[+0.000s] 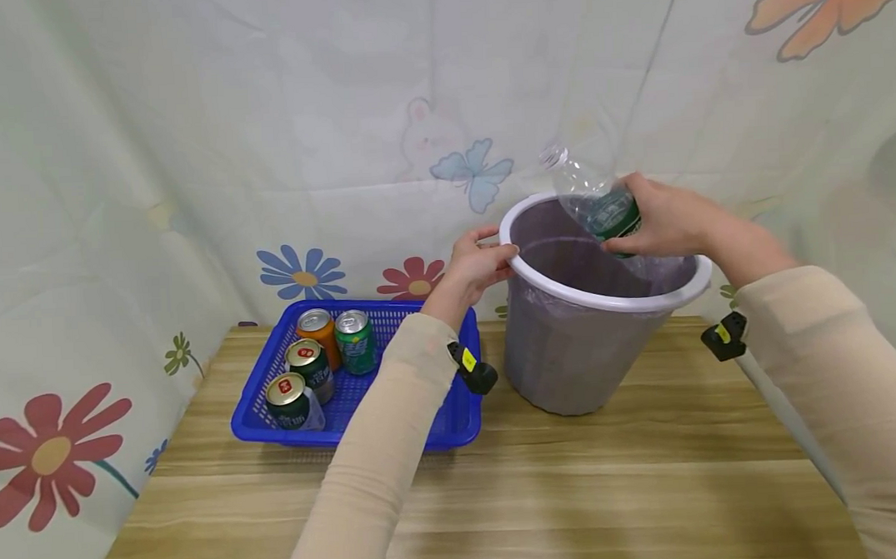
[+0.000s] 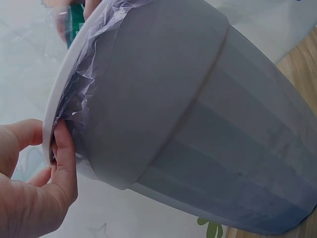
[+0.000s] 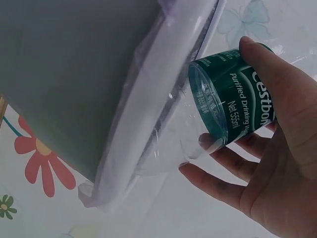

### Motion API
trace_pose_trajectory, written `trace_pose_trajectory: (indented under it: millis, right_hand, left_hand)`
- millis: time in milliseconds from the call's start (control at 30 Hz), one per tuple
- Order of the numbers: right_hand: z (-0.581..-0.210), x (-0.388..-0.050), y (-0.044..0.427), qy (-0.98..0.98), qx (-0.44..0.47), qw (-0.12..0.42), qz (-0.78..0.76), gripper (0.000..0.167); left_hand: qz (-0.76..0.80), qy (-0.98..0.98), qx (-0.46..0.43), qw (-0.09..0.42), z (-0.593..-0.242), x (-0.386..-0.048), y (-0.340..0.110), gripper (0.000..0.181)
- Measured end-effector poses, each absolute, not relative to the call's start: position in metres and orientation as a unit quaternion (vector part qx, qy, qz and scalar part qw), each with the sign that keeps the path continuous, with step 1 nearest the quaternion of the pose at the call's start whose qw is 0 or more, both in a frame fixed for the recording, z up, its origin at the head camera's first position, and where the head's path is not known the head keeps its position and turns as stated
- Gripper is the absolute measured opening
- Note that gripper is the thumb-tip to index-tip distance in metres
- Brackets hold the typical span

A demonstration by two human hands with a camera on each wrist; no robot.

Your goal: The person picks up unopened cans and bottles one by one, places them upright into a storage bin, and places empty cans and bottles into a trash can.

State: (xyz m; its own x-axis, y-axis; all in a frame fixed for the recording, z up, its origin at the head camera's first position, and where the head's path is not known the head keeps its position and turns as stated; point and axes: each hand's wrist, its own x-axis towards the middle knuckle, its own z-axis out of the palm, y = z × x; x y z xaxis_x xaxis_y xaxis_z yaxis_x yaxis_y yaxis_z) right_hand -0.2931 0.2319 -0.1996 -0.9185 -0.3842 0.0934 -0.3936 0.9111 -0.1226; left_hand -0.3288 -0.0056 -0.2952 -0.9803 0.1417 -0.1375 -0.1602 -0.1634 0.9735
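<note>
A clear plastic bottle (image 1: 582,186) with a green label is gripped near its base by my right hand (image 1: 670,215). It slants over the mouth of a grey trash can (image 1: 571,349), its capless-looking neck pointing up and left. In the right wrist view, the label (image 3: 237,94) reads "Purified Drinking Water". My left hand (image 1: 477,266) pinches the white rim (image 1: 606,297) of the can at its left side. Thumb and fingers lie on either side of that rim in the left wrist view, where a thin plastic liner (image 2: 86,74) shows beneath it. The can tilts slightly.
Left of the can, a blue plastic basket (image 1: 357,442) holds several drink cans, among them an orange can (image 1: 319,335) and a green can (image 1: 356,342). Both stand on a wood-grain table (image 1: 540,492). A printed curtain (image 1: 321,135) hangs close behind.
</note>
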Motion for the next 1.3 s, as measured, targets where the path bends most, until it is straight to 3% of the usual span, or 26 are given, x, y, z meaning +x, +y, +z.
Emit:
trace_pose_trajectory:
  millis: [333, 567, 967, 1300]
  right_hand:
    - [-0.209, -0.293, 0.232, -0.975, 0.207, 0.03, 0.074, 0.078]
    - [-0.208, -0.292, 0.233, -0.975, 0.209, 0.02, 0.076, 0.088]
    - [-0.208, -0.288, 0.235, -0.978, 0.189, 0.01, 0.085, 0.082]
    - [-0.212, -0.281, 0.24, -0.976, 0.194, 0.05, 0.089, 0.079]
  left_hand:
    - [0.764, 0.638, -0.008, 0.097, -0.296, -0.329, -0.004, 0.048]
    - [0.764, 0.638, -0.009, 0.098, -0.295, -0.33, -0.004, 0.048]
    - [0.762, 0.641, -0.011, 0.095, -0.295, -0.329, -0.005, 0.05]
    - [0.764, 0.64, -0.014, 0.086, -0.296, -0.329, -0.004, 0.048]
